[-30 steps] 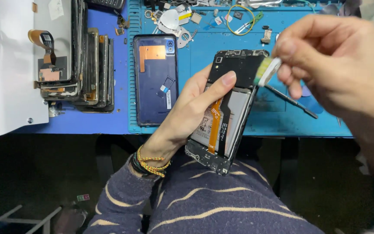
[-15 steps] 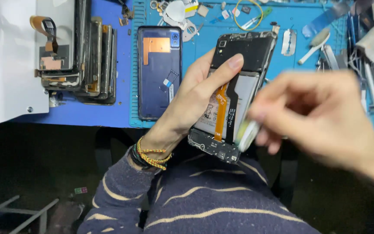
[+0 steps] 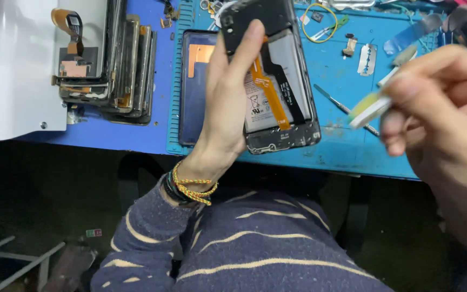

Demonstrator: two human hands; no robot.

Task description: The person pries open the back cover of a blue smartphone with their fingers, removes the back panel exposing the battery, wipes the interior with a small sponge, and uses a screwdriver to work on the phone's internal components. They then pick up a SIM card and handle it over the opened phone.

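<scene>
Blue mat (image 3: 347, 157) below, left hand (image 3: 225, 103) clamps an opened phone (image 3: 277, 81); right hand (image 3: 444, 108) fingers pinch a pale tool (image 3: 371, 105).

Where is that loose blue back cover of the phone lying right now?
In the head view, the blue back cover lies flat on the blue work mat, just left of the left hand holding the opened phone, right of the stack of phone frames.
</scene>
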